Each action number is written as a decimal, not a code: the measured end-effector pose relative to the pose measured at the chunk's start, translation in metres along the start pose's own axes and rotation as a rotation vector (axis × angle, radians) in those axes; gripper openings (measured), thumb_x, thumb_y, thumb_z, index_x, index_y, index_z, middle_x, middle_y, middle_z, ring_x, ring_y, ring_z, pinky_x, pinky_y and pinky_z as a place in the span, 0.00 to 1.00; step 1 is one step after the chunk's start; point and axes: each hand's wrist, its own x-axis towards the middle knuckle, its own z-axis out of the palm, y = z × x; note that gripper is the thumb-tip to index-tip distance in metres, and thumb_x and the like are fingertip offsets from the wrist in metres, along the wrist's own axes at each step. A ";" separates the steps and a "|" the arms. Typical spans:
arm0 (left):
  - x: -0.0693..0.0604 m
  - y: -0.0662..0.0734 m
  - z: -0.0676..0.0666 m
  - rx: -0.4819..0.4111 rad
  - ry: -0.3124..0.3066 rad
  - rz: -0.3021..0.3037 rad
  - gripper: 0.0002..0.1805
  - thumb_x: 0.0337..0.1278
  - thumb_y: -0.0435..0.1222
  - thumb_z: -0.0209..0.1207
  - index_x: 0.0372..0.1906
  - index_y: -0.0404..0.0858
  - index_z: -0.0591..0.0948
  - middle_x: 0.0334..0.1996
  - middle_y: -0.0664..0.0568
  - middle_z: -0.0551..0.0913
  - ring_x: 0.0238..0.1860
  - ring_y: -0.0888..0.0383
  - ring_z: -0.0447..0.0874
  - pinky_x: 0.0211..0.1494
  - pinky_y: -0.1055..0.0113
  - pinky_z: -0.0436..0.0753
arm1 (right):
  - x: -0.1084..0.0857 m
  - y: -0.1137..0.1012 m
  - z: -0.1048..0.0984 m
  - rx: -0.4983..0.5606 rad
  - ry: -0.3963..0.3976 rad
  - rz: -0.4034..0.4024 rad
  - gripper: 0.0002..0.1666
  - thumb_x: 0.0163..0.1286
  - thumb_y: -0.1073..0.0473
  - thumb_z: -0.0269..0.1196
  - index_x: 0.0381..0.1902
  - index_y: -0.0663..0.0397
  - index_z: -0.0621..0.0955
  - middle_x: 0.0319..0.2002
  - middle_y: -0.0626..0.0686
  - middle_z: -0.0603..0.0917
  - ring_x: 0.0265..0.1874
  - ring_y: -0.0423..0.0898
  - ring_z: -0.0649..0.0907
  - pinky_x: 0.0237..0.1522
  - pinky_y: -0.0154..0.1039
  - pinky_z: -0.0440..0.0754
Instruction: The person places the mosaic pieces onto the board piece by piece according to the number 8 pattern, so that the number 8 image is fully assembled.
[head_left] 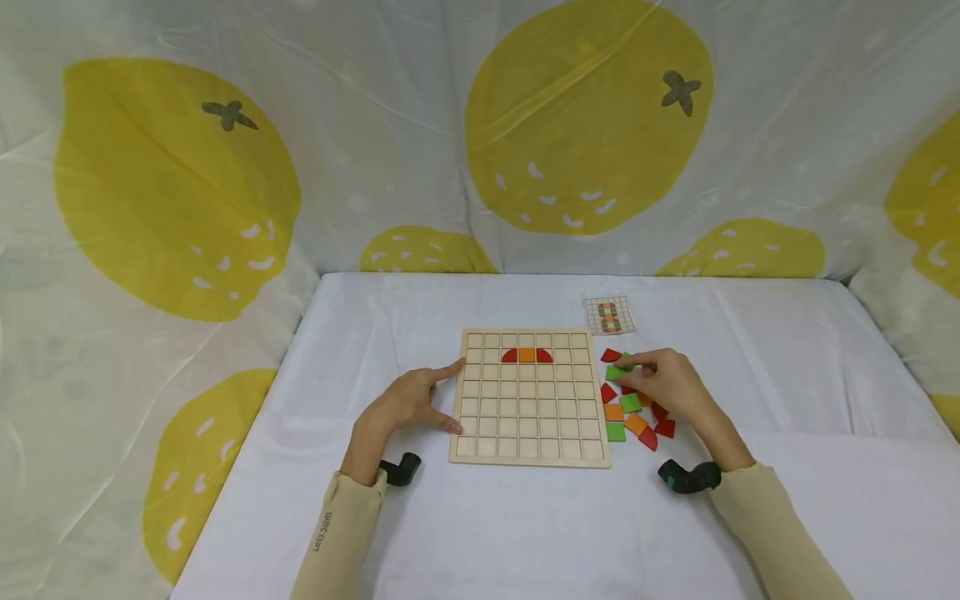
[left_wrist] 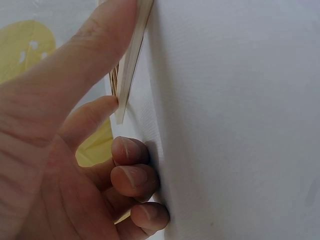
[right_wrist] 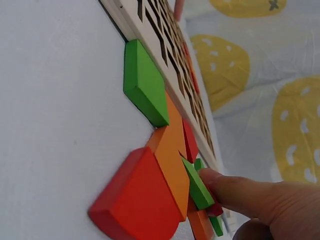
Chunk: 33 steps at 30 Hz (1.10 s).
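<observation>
On the table lies a wooden grid board [head_left: 517,408]. One orange square block [head_left: 527,355] sits in its upper part, between two red quarter-round blocks [head_left: 509,356]. My left hand [head_left: 408,400] touches the board's left edge with thumb and index finger spread apart; in the left wrist view its other fingers [left_wrist: 135,177] are loosely bent beside the board. Right of the board, my right hand [head_left: 663,383] pinches a green block [head_left: 614,373] between thumb and index finger, among the loose blocks. Its thumb [right_wrist: 225,187] partly hides the pieces there in the right wrist view.
Several loose red, orange and green blocks [head_left: 636,423] lie along the board's right side, some overlapping. A small pattern card [head_left: 609,316] with a coloured grid lies behind them. White cloth [head_left: 517,533] covers the table, and a lemon-print curtain [head_left: 390,150] hangs behind.
</observation>
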 end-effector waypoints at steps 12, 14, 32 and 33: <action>-0.001 0.001 0.000 -0.015 -0.001 -0.002 0.64 0.31 0.50 0.84 0.81 0.55 0.63 0.30 0.52 0.69 0.34 0.57 0.67 0.37 0.65 0.68 | 0.001 0.003 0.003 -0.009 0.039 -0.015 0.19 0.66 0.56 0.74 0.52 0.58 0.89 0.17 0.48 0.65 0.17 0.47 0.69 0.18 0.34 0.61; -0.001 0.001 0.000 -0.015 -0.002 -0.002 0.64 0.31 0.50 0.84 0.81 0.55 0.63 0.30 0.52 0.69 0.34 0.57 0.67 0.36 0.65 0.67 | 0.001 0.003 0.003 -0.012 0.048 -0.020 0.19 0.66 0.56 0.74 0.52 0.58 0.89 0.16 0.48 0.64 0.16 0.46 0.68 0.18 0.33 0.61; -0.001 0.000 -0.001 -0.014 -0.002 -0.005 0.64 0.31 0.51 0.84 0.81 0.56 0.63 0.31 0.51 0.71 0.36 0.56 0.68 0.38 0.65 0.68 | 0.010 -0.029 0.027 0.124 0.009 -0.141 0.18 0.65 0.56 0.75 0.51 0.57 0.89 0.16 0.45 0.60 0.14 0.41 0.61 0.19 0.32 0.58; -0.001 0.000 0.000 -0.014 -0.002 -0.005 0.64 0.31 0.51 0.84 0.81 0.56 0.63 0.31 0.51 0.70 0.36 0.56 0.68 0.38 0.65 0.68 | 0.011 -0.032 0.029 0.127 0.003 -0.148 0.18 0.65 0.56 0.75 0.51 0.58 0.89 0.16 0.45 0.60 0.14 0.41 0.61 0.18 0.32 0.58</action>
